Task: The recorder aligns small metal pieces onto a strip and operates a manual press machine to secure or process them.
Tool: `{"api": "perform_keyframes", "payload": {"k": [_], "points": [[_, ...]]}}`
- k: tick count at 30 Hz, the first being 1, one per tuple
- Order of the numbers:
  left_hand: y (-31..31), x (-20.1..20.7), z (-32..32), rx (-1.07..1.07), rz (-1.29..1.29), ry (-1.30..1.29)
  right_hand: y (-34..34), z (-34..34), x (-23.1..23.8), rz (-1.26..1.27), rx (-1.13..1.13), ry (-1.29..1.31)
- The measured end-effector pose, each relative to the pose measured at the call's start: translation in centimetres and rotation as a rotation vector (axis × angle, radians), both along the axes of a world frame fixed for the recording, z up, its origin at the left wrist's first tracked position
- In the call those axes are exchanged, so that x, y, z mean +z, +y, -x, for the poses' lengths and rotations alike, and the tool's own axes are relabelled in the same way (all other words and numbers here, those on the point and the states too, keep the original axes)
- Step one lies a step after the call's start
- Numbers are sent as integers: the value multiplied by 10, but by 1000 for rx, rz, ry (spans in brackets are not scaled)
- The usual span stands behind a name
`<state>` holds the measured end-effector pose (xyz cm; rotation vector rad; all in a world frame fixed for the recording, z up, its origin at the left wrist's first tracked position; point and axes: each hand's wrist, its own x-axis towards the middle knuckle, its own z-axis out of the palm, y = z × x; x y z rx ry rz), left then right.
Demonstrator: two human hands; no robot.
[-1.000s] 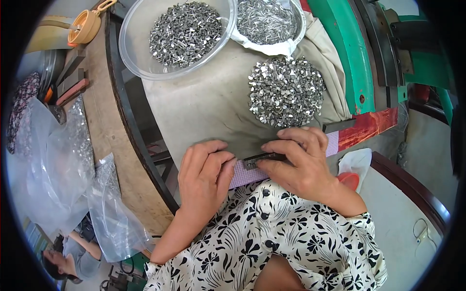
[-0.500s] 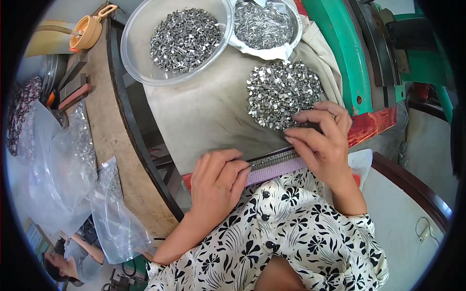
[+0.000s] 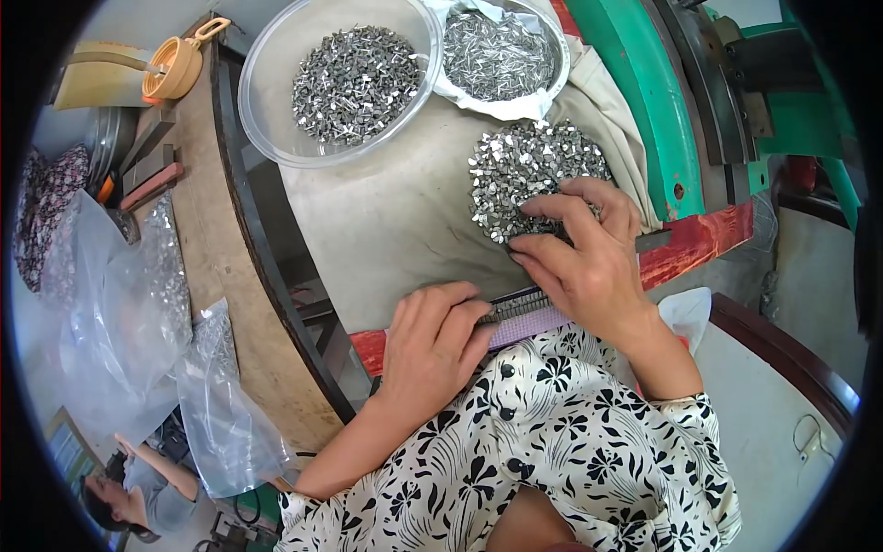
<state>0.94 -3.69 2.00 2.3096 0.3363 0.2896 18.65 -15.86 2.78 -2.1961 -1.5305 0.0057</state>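
Note:
A dark narrow strip (image 3: 521, 305) carrying a row of small metal pieces lies along the table's near edge, above a pink-purple checked cloth (image 3: 528, 326). My left hand (image 3: 430, 342) is at the strip's left end, thumb and forefinger closed together there; what they hold is hidden. My right hand (image 3: 596, 262) reaches over the near edge of a loose heap of small shiny metal pieces (image 3: 533, 166). Its thumb and forefinger are pinched together just below the heap, and anything between them is too small to name. The other fingers curl over the pieces.
Behind the heap stand a clear plastic tub (image 3: 267, 138) of metal bits and a white-lined bowl (image 3: 561, 78) of thin metal pins. Green machinery (image 3: 635, 110) borders the right. Plastic bags (image 3: 221, 414) hang by a wooden bench (image 3: 248, 304) at left. Another person (image 3: 152, 483) is lower left.
My right hand has moved left and slightly away from me, further over the heap. My left hand has shifted a little right along the strip. The whole view has shifted slightly.

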Motion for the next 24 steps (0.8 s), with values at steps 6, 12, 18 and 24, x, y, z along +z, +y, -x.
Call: {"api": "perform_keyframes", "payload": {"k": [6, 12, 18, 24], "points": [[4, -1, 14, 22, 40, 10, 3, 1, 6, 41, 11, -52], [6, 5, 6, -13, -22, -3, 5, 2, 9, 64, -9, -14], [5, 5, 2, -42, -88, -10, 6, 6, 10, 86, -9, -27], [4, 6, 3, -40, -68, 34, 4, 5, 7, 72, -13, -23]]}}
